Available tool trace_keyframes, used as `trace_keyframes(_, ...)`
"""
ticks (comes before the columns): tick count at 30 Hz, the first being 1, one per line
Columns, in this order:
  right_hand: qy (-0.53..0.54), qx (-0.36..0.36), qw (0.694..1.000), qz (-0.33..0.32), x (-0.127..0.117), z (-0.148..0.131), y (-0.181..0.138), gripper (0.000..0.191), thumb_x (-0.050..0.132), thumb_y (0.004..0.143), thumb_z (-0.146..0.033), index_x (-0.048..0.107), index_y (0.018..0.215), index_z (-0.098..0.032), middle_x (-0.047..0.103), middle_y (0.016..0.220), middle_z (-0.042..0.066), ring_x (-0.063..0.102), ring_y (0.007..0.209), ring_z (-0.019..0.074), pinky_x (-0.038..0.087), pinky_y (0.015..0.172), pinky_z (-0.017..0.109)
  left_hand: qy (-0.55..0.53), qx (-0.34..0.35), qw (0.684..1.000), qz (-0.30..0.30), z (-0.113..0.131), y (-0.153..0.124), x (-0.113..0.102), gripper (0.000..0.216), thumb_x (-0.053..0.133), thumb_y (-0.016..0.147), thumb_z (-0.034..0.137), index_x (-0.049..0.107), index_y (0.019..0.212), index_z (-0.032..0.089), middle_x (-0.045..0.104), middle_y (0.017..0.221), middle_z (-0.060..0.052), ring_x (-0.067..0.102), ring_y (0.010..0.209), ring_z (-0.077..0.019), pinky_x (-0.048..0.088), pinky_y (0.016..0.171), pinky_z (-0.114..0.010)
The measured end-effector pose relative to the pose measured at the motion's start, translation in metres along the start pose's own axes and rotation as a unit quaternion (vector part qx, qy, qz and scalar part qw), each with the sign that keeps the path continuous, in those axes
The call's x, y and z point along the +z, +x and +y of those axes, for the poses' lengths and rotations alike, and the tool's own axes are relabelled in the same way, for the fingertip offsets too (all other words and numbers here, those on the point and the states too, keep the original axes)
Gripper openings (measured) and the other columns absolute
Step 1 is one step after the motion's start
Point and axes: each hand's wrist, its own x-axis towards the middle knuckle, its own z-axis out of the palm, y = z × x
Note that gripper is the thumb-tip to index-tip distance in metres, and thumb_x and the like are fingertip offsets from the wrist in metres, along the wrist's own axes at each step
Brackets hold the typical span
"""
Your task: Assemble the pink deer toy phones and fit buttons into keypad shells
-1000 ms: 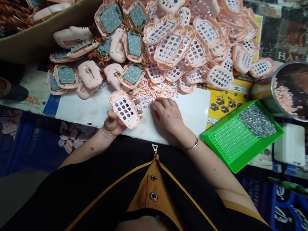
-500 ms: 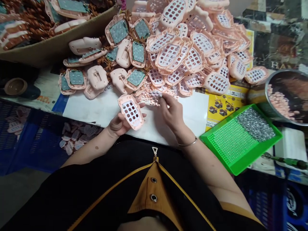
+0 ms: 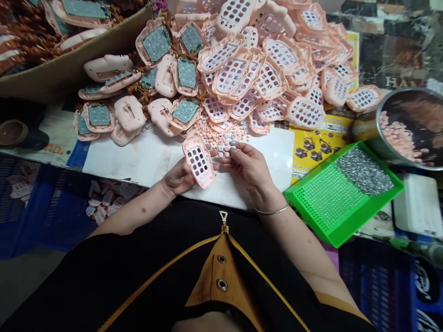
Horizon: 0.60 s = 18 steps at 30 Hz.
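Observation:
My left hand point(image 3: 178, 177) grips a pink plastic shell with rows of round holes point(image 3: 198, 161), held tilted above the white sheet point(image 3: 138, 157). Right beside it, my right hand point(image 3: 251, 168) pinches a small rubber keypad sheet point(image 3: 226, 142) with pale buttons at its fingertips. The keypad sheet sits close to the shell's right edge. A loose heap of similar keypad pieces point(image 3: 216, 129) lies on the table just beyond both hands.
A large pile of pink holed shells point(image 3: 277, 60) and shells fitted with grey-green pads point(image 3: 185, 74) fills the back. A green tray with small metal screws point(image 3: 346, 193) sits at right, a metal bowl of pink parts point(image 3: 408, 124) behind it. A cardboard box point(image 3: 69, 60) stands at left.
My right hand lifted from the keypad heap with a keypad sheet and came toward the shell. My left hand moved the shell rightward and turned it more edge-on.

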Motion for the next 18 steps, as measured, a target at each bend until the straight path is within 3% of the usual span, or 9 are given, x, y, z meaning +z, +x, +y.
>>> trace_keyframes(4,-0.021,-0.059,0.998,0.000,-0.006,0.009,0.003,0.035,0.082,0.075,-0.044,0.060,0.094,-0.024,0.074,0.083,-0.003,0.074,0.074,0.0136,0.064,0.069,0.028,-0.016,-0.019,0.999,-0.031,0.001,0.002,-0.003,0.097,0.094,0.052,0.052,0.061,0.139,0.023,0.064,0.143,-0.018,0.072,0.110,-0.0377,0.058,0.091,-0.045)
trace_keyframes(8,-0.098,-0.227,0.969,0.000,-0.004,0.018,0.003,0.022,0.071,0.086,-0.043,0.060,0.097,-0.028,0.073,0.093,-0.001,0.072,0.086,0.0160,0.062,0.081,0.034,-0.038,-0.098,0.994,-0.013,0.004,0.004,-0.003,0.091,0.078,0.069,0.070,0.058,0.139,0.016,0.069,0.132,-0.024,0.077,0.091,-0.0353,0.061,0.079,-0.046)
trace_keyframes(12,-0.224,-0.368,0.902,-0.041,0.010,0.015,-0.008,0.012,0.060,0.095,-0.036,0.059,0.101,-0.026,0.074,0.101,0.005,0.072,0.096,0.0198,0.060,0.087,0.039,-0.045,-0.174,0.984,-0.016,0.004,0.006,-0.007,0.089,0.059,0.080,0.080,0.058,0.138,0.013,0.076,0.112,-0.023,0.077,0.077,-0.0366,0.061,0.066,-0.046)
trace_keyframes(15,-0.333,-0.434,0.834,-0.076,0.017,0.010,-0.017,0.005,0.055,0.096,-0.027,0.059,0.099,-0.025,0.077,0.103,0.008,0.073,0.101,0.0225,0.060,0.089,0.043,-0.037,-0.165,0.985,-0.044,0.002,0.004,-0.014,0.090,0.064,0.075,0.080,0.061,0.135,0.014,0.079,0.103,-0.018,0.077,0.080,-0.0382,0.061,0.069,-0.048)
trace_keyframes(18,-0.385,-0.504,0.771,-0.062,0.020,0.009,-0.020,0.011,0.052,0.096,-0.019,0.060,0.099,-0.026,0.078,0.104,0.009,0.074,0.099,0.0229,0.060,0.086,0.044,-0.012,-0.148,0.985,-0.084,-0.001,0.003,-0.019,0.089,0.076,0.065,0.077,0.064,0.132,0.020,0.080,0.100,-0.013,0.077,0.089,-0.0387,0.060,0.079,-0.049)
